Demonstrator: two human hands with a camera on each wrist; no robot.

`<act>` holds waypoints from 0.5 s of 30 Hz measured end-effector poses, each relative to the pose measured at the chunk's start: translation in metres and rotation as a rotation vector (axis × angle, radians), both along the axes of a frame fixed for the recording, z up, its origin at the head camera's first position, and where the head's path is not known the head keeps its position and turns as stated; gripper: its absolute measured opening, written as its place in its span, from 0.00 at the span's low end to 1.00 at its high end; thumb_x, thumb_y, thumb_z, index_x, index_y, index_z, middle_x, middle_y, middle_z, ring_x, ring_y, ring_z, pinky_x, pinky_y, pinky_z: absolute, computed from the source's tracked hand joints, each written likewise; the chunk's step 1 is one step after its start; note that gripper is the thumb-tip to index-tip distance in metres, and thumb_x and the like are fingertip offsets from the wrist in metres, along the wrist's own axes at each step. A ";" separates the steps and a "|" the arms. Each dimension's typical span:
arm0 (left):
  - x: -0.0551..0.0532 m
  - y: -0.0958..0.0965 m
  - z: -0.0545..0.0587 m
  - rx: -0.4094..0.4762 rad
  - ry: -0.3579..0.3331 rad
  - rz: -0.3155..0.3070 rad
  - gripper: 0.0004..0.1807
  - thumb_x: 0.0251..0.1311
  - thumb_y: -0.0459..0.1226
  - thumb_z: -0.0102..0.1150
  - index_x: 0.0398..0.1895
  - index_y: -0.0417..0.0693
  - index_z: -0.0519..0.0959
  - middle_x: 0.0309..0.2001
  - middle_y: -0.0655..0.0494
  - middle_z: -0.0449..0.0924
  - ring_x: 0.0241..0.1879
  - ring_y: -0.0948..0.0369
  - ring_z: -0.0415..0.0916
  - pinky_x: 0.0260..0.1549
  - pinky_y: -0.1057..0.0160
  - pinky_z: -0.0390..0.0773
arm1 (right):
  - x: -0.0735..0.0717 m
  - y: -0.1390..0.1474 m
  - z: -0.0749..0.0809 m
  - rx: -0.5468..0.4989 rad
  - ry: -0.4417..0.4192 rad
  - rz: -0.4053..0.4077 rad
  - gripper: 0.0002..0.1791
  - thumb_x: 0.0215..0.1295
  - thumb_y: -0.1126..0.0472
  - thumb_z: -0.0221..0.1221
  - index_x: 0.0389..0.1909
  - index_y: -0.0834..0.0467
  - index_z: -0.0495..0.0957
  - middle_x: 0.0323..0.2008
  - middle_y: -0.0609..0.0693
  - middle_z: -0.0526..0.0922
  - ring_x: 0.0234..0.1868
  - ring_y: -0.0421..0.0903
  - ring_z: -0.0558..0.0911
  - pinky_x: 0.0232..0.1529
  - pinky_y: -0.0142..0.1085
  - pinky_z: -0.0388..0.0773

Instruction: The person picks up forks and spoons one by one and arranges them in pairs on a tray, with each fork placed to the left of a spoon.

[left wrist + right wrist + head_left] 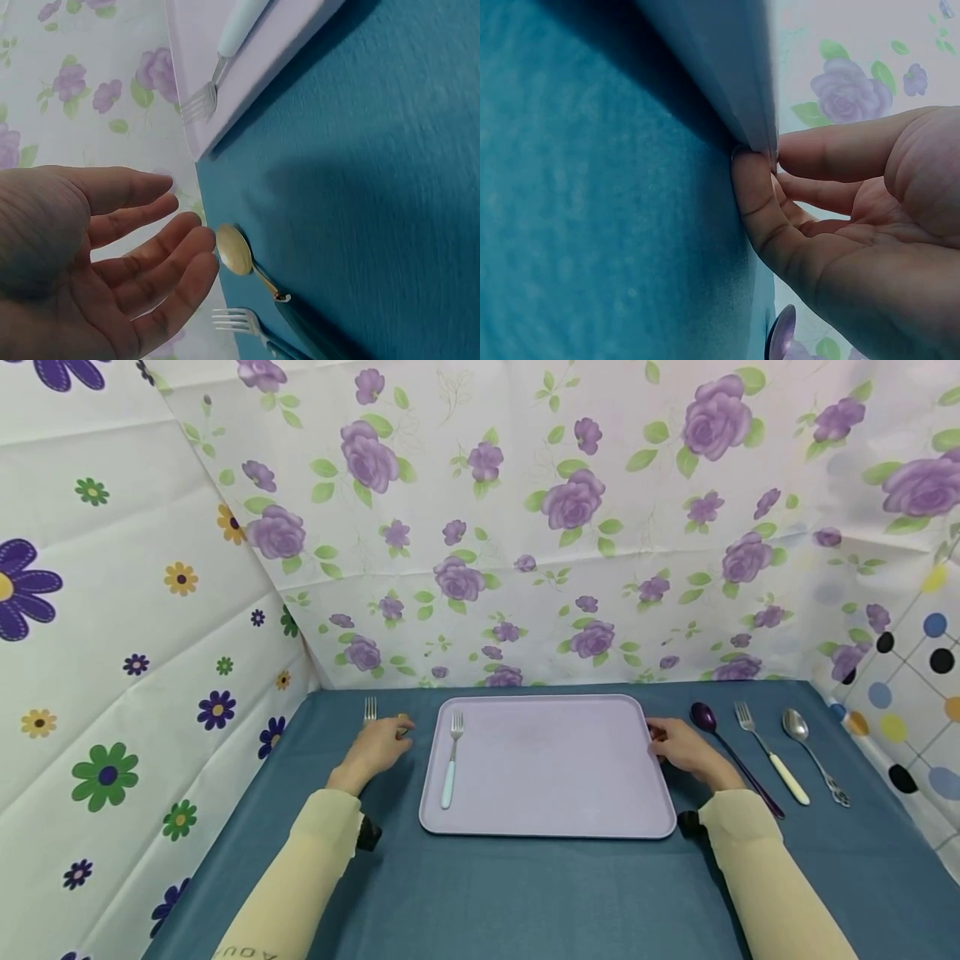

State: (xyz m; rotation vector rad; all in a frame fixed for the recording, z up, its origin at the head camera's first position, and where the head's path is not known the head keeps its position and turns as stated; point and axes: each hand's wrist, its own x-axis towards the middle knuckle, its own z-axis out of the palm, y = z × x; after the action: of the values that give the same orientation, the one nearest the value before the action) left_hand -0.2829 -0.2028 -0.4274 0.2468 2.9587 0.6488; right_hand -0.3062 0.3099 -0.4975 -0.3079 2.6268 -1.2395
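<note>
A pale lilac tray (555, 768) lies on the blue cloth, and on its left part rests a fork (448, 783) with a light blue handle. My right hand (692, 750) pinches the tray's right edge; in the right wrist view the thumb (832, 150) is on one side of the rim and a finger (759, 195) curls under it. Left of the tray, my left hand (375, 748) hovers with its fingers loosely bent, holding nothing. Nearest it are a gold spoon (234, 249) with a dark green handle and a dark-handled fork (236, 321), both mostly hidden in the head view.
To the tray's right lie a dark purple spoon (703, 717), a cream-handled fork (789, 778) and a silver spoon (797, 725) with an ornate handle. Flowered cloth (525, 527) hangs behind the table. More patterned cloth hangs at both sides.
</note>
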 end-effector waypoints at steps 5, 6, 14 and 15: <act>0.000 -0.003 -0.002 -0.047 0.026 0.006 0.20 0.74 0.33 0.56 0.66 0.38 0.79 0.50 0.38 0.84 0.45 0.45 0.83 0.41 0.47 0.81 | 0.000 0.000 0.000 0.004 -0.001 -0.006 0.31 0.71 0.74 0.52 0.72 0.81 0.59 0.48 0.69 0.78 0.43 0.56 0.79 0.44 0.44 0.83; 0.000 -0.004 -0.002 -0.057 0.030 0.005 0.20 0.73 0.32 0.56 0.65 0.37 0.79 0.47 0.39 0.84 0.41 0.46 0.82 0.37 0.48 0.80 | -0.001 0.001 0.000 0.004 -0.002 -0.009 0.31 0.71 0.74 0.52 0.72 0.81 0.59 0.47 0.68 0.78 0.43 0.56 0.79 0.44 0.44 0.83; 0.004 -0.006 -0.003 -0.088 0.032 0.014 0.22 0.68 0.28 0.56 0.65 0.35 0.80 0.47 0.38 0.83 0.37 0.48 0.79 0.35 0.48 0.77 | 0.000 0.000 0.001 -0.001 -0.011 -0.010 0.30 0.71 0.74 0.51 0.72 0.81 0.59 0.47 0.68 0.78 0.43 0.55 0.79 0.44 0.45 0.83; 0.004 -0.006 -0.003 -0.093 0.027 0.021 0.23 0.68 0.27 0.55 0.65 0.36 0.80 0.48 0.37 0.82 0.40 0.47 0.79 0.38 0.46 0.78 | 0.000 0.000 0.001 -0.001 -0.010 -0.009 0.30 0.71 0.74 0.51 0.72 0.81 0.59 0.47 0.68 0.78 0.43 0.55 0.79 0.44 0.45 0.83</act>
State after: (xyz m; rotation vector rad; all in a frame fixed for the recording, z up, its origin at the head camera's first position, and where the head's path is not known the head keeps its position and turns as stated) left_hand -0.2790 -0.2092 -0.4303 0.2189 3.0116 0.5128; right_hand -0.3059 0.3099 -0.4967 -0.2897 2.6226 -1.2421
